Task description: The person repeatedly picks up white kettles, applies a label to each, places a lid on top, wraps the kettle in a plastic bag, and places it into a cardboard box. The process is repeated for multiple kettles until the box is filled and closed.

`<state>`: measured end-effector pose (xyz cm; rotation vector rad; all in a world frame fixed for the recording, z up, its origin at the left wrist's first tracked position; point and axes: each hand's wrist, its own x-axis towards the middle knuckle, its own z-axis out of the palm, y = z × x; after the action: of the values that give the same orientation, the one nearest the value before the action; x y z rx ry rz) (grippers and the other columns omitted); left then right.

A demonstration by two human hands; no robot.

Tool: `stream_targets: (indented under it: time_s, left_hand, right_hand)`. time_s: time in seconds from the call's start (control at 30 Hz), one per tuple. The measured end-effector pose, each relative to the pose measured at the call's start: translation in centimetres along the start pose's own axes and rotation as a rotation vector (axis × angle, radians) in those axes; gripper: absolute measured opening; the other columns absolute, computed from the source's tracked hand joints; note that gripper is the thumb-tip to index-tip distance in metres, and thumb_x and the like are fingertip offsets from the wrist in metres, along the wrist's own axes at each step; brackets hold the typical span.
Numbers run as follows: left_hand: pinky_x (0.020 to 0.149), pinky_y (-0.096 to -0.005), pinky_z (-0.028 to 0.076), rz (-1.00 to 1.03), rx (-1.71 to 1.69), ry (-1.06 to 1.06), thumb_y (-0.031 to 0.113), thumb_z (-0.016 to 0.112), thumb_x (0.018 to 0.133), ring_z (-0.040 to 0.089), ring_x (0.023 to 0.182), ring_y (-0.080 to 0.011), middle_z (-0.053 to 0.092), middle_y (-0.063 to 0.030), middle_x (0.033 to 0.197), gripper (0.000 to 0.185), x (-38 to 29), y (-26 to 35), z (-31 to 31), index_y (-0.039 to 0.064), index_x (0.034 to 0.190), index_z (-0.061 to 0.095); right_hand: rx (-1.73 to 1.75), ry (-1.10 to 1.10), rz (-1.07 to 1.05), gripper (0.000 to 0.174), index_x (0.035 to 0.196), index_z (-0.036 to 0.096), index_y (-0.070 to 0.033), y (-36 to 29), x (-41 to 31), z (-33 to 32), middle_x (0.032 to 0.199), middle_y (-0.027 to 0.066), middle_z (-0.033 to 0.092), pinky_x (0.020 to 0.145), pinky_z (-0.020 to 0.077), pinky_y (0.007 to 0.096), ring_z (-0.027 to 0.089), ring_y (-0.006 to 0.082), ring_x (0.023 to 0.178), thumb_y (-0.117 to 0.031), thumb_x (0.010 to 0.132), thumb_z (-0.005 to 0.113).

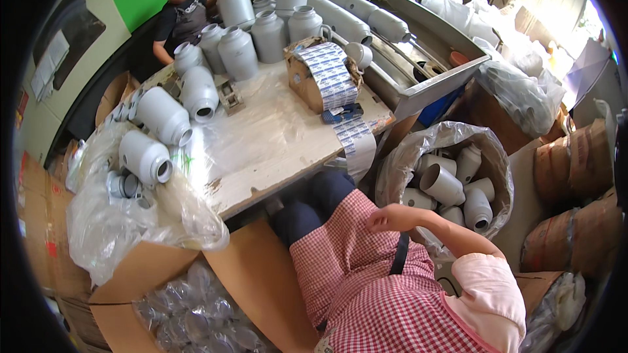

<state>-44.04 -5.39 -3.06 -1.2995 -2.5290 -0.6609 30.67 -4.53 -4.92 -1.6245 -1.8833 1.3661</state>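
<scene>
My right hand hangs over my lap, just above the red-checked apron. Its fingers are loosely curled; I cannot tell whether anything is inside them. My left hand is out of view. Before me stands a worktable with a worn top. Several grey jugs stand upright along its far side, and a few more, like this grey jug, lie on their sides at the left. A roll of printed labels sits in a torn cardboard box, its strip hanging over the front edge.
Beside my right arm, a plastic-lined container holds several grey containers. An open carton of clear plastic parts is at lower left. A metal trough adjoins the table. A person is behind the jugs.
</scene>
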Motion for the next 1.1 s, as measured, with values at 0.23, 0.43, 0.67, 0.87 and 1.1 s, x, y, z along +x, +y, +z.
stream_targets:
  time_s: [0.23, 0.43, 0.67, 0.87, 1.1]
  left_hand:
    - [0.073, -0.0443, 0.053, 0.153, -0.131, -0.004, 0.026, 0.063, 0.105, 0.065, 0.08, -0.0366, 0.067, -0.0176, 0.084, 0.026, -5.0, 13.4, -1.6, 0.004, 0.094, 0.07]
    - [0.075, -0.0434, 0.053, 0.331, -0.255, -0.352, 0.027, 0.063, 0.107, 0.063, 0.081, -0.0369, 0.066, -0.0176, 0.085, 0.027, -12.2, 27.5, 1.1, 0.004, 0.095, 0.069]
    - [0.056, -0.0428, 0.048, 0.582, -0.568, -0.613, 0.015, 0.064, 0.104, 0.058, 0.061, -0.0318, 0.061, -0.0128, 0.067, 0.028, -17.6, 41.3, 9.7, 0.005, 0.078, 0.065]
    - [0.06, -0.0398, 0.052, 0.335, -0.406, -0.825, 0.02, 0.06, 0.107, 0.066, 0.064, -0.0278, 0.067, -0.0121, 0.071, 0.029, -15.2, 45.2, 8.7, 0.007, 0.083, 0.069]
    - [0.061, -0.0393, 0.053, 0.447, -0.532, -0.838, 0.023, 0.061, 0.107, 0.067, 0.066, -0.0283, 0.069, -0.0124, 0.073, 0.028, -16.1, 47.5, 7.3, 0.005, 0.088, 0.071]
  right_hand:
    - [0.422, 1.2, -0.258, 0.013, 0.111, 0.068, -0.002, 3.4, 5.5, -14.5, 0.09, 0.0022, 0.068, 0.073, 0.0495, 0.0237, 0.06, 0.0084, 0.079, -0.013, 0.107, 0.062]
    - [0.324, 1.478, -0.06, 0.04, 0.123, 0.064, 0.001, 12.4, 17.9, -35.5, 0.103, 0.0093, 0.072, 0.077, 0.0544, 0.03, 0.065, 0.0142, 0.085, -0.031, 0.1, 0.071]
    - [0.272, 1.278, 0.342, 0.098, 0.15, 0.041, 0.003, 21.9, 29.5, -48.7, 0.137, 0.0234, 0.06, 0.103, 0.0516, 0.0409, 0.061, 0.0298, 0.124, -0.052, 0.083, 0.087]
    - [0.157, 1.21, 0.284, 0.105, 0.152, 0.037, 0.004, 24.3, 34.2, -50.9, 0.137, 0.0275, 0.06, 0.106, 0.0487, 0.0412, 0.061, 0.0327, 0.126, -0.052, 0.081, 0.089]
    - [0.283, 1.464, 0.102, 0.086, 0.139, 0.051, 0.005, 16.9, 25.3, -48.8, 0.108, 0.0176, 0.07, 0.08, 0.0575, 0.0356, 0.069, 0.0206, 0.089, -0.039, 0.077, 0.09]
